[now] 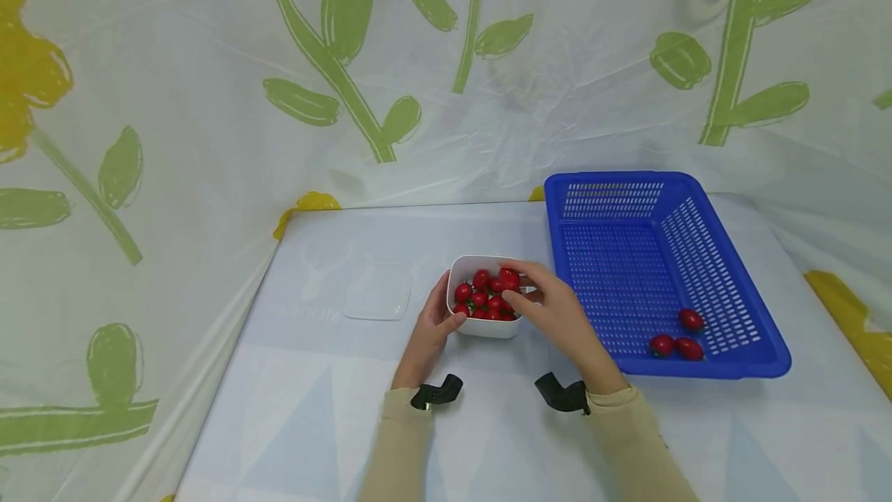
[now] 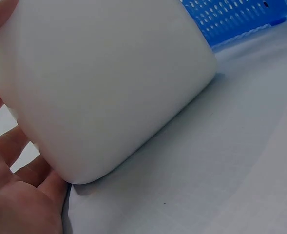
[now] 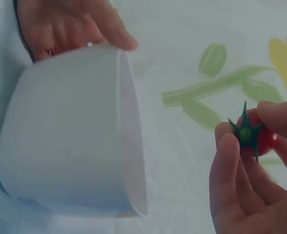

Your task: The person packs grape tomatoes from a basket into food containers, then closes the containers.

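Observation:
A white square tub (image 1: 485,328) stands on the table, with several red cherry tomatoes (image 1: 479,300) inside. My left hand (image 1: 427,336) grips its left side, thumb at the rim; in the left wrist view the fingers (image 2: 16,146) lie along the wall. My right hand (image 1: 557,316) pinches one cherry tomato (image 3: 253,134) between thumb and fingertips, its green star-shaped leaves showing in the right wrist view. Seen from the head, this tomato is over the tub's right rim. The right wrist view shows it apart from the tub wall (image 3: 65,136).
To the right sits a large blue plastic basket (image 1: 756,308) with slotted walls. Three tomatoes (image 1: 676,338) lie in its near right corner. A clear, rounded square lid (image 1: 377,297) lies flat left of the tub. Behind the table hangs a flower-printed sheet (image 1: 557,99).

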Available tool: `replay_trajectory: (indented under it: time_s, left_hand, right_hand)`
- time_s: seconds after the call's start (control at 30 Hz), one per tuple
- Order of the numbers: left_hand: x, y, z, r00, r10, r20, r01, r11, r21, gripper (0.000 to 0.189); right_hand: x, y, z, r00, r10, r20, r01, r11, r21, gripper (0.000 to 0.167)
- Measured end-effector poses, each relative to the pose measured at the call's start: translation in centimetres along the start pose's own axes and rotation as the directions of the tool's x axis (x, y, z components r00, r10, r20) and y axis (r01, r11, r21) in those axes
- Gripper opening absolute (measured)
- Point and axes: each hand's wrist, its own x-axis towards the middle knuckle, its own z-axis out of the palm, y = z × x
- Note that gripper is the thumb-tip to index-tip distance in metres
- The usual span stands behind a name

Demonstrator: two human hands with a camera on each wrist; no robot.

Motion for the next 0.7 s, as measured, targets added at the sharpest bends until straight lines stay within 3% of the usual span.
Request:
replay_trajectory:
  time_s: [0.23, 0.4, 0.7]
  left_hand:
    - [0.1, -0.2, 0.0, 1.0, 0.008, -0.003, -0.008, 1.0, 0.004, 0.066]
    - [0.2, -0.2, -0.1, 1.0, 0.019, 0.007, -0.019, 1.0, -0.023, 0.066]
    - [0.0, -0.2, -0.2, 1.0, 0.021, 0.018, -0.021, 1.0, -0.018, 0.066]
  right_hand:
    - [-0.3, -0.8, 2.0, 0.997, -0.009, -0.083, 0.015, 0.997, 0.077, 0.042]
    - [-0.2, 0.7, 3.9, 0.986, -0.023, -0.166, 0.038, 0.995, 0.09, 0.041]
    - [0.5, 1.7, 5.3, 0.983, -0.013, -0.185, 0.023, 0.998, 0.054, 0.039]
